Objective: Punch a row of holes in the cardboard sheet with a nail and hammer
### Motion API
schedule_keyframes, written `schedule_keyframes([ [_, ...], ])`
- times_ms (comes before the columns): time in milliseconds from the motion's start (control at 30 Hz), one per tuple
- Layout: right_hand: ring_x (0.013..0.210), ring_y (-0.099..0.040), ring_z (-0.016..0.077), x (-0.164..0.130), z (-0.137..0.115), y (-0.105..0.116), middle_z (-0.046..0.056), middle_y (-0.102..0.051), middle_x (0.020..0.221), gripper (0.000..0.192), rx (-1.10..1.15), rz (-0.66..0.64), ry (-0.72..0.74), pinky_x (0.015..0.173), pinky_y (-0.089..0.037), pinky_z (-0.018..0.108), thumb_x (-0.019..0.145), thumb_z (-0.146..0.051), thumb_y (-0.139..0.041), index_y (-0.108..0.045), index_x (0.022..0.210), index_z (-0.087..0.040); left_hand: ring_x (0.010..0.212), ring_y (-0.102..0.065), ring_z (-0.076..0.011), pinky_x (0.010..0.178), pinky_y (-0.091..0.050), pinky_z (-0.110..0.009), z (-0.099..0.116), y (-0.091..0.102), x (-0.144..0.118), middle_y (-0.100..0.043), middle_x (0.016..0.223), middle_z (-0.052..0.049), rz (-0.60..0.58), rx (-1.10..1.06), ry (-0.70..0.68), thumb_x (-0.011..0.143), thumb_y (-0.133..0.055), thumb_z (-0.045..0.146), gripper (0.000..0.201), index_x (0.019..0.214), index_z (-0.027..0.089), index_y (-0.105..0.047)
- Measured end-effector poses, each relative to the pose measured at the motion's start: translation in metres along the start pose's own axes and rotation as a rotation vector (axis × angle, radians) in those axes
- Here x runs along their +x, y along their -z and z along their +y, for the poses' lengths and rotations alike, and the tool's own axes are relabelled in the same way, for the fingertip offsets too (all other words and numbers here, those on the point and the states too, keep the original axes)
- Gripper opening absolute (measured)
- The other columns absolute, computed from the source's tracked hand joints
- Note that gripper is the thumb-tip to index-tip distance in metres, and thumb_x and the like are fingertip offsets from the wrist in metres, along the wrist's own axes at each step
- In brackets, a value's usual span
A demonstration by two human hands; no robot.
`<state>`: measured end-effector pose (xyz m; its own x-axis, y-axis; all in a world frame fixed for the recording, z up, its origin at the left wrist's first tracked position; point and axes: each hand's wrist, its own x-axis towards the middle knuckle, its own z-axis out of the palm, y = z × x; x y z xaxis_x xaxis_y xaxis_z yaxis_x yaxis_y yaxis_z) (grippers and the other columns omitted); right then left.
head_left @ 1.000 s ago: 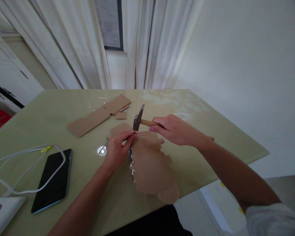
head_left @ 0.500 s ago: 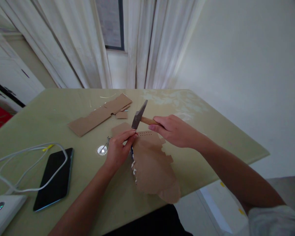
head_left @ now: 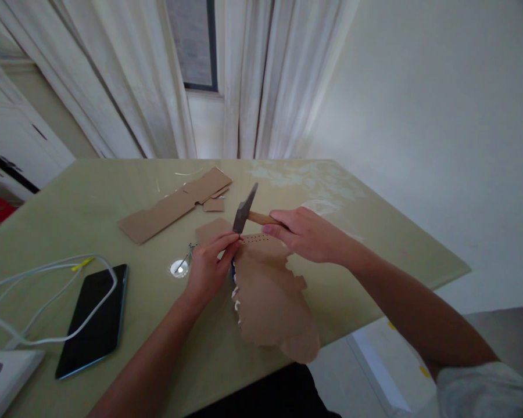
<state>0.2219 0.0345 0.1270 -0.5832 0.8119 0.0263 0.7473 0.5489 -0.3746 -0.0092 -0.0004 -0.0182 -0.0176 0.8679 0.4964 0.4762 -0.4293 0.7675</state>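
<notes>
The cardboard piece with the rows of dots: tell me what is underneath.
White bits and a sliver of blue show at the left edge of the cardboard piece; the cardboard covers whatever else is beneath.

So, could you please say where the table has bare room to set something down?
Free: the table between the right forearm and its right edge, and the patch left of the long cardboard strip, beyond the white cable. Crowded: the middle, with left hand, right hand, hammer and cut cardboard sheet, and the near left, where the cable crosses the phone.
</notes>
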Motion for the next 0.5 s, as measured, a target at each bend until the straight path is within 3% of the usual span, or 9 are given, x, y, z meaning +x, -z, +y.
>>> schedule_keyframes([
  [267, 0.063, -0.047, 0.0165, -0.004, 0.002, -0.004, -0.001, -0.050, 0.064, 0.040, 0.028, -0.012, -0.018, 0.064, -0.023, 0.034, 0.109, -0.045, -0.059, -0.051, 0.077, -0.024, 0.105, -0.082, -0.0266, 0.100, -0.064, -0.040, -0.002, -0.001, 0.000, -0.087, 0.117, -0.006, -0.007, 0.019, -0.003, 0.103, -0.065, 0.039, 0.025, 0.102, 0.027, -0.087],
  [500, 0.068, -0.052, 0.0179, -0.010, 0.035, -0.023, -0.001, -0.055, 0.069, 0.042, 0.137, 0.176, -0.144, 0.066, -0.030, 0.032, 0.107, -0.054, -0.054, -0.047, 0.077, -0.025, 0.109, -0.082, -0.0273, 0.104, -0.064, -0.045, -0.002, -0.003, 0.000, -0.086, 0.121, -0.006, 0.012, -0.034, 0.037, 0.103, -0.067, 0.041, 0.024, 0.104, 0.027, -0.086],
])
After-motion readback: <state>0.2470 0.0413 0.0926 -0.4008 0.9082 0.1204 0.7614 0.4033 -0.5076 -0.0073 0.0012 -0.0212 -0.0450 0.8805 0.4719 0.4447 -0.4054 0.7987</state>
